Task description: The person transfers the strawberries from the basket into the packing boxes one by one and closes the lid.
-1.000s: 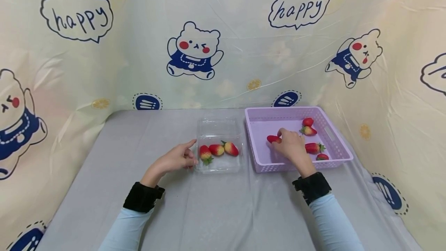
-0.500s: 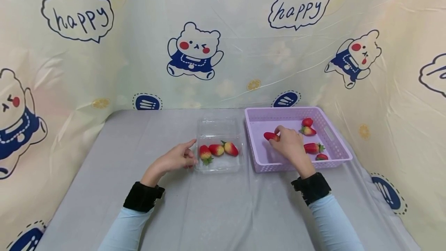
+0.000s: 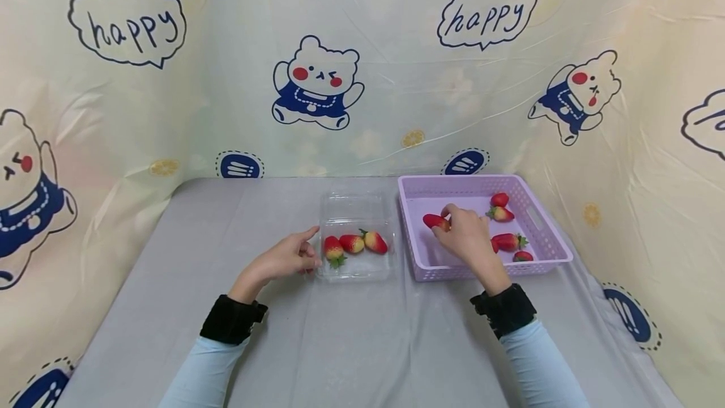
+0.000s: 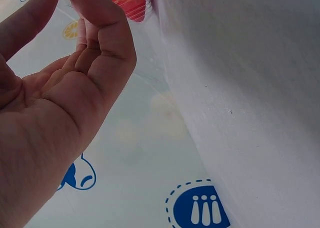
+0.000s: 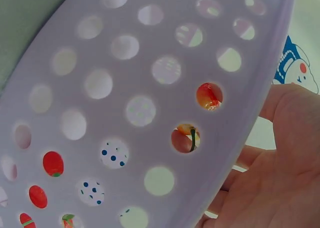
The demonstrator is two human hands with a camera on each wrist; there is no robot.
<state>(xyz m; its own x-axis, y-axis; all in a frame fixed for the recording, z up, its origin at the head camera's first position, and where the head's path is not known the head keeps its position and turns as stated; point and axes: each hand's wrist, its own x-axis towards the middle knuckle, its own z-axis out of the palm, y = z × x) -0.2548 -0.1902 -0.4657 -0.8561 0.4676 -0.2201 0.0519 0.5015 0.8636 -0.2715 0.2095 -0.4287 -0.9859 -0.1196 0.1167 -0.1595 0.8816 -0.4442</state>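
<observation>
My left hand is at the left edge of a clear plastic box, index finger stretched along it and the other fingers loosely bent. Three red-yellow strawberries, one of them a strawberry with its leaves toward me, lie in a row inside the box. In the left wrist view the palm shows, with the fingertips cut off at the top. My right hand reaches into a purple basket and pinches a red strawberry by its right end. The right wrist view shows this hand behind the perforated wall.
Several more strawberries lie in the basket's right half, such as the strawberry at the back and another strawberry nearer me. The basket stands right of the box on a grey cloth. A printed curtain rises behind.
My right hand has shifted slightly left within the basket, carrying the strawberry along. More of a strawberry behind that hand has come into sight. The left hand and the box have stayed put.
</observation>
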